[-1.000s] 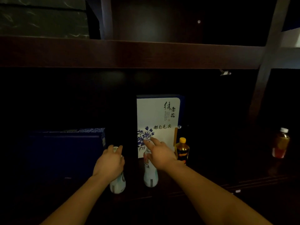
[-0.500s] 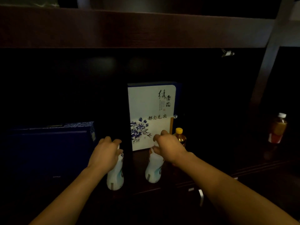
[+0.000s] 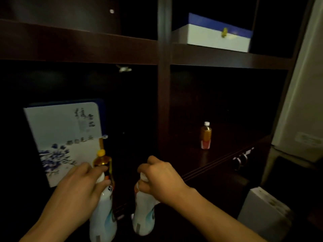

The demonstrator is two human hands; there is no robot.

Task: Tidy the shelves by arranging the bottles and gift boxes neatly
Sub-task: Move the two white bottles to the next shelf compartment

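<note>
Left hand (image 3: 76, 187) grips the left bottle (image 3: 103, 219), right hand (image 3: 160, 179) the right bottle (image 3: 144, 215), both now seemingly pulled off the shelf (image 3: 218, 159) for rearranging.

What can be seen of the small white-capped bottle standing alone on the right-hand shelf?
The small bottle looks like clear plastic, with a white cap, amber liquid and a red-orange label round its base. It stands upright on the dark wooden shelf, right of the upright divider. Only the shelf touches it.

Head-worn camera looks forward and down, close to dark shelves (image 3: 78, 48).
</note>
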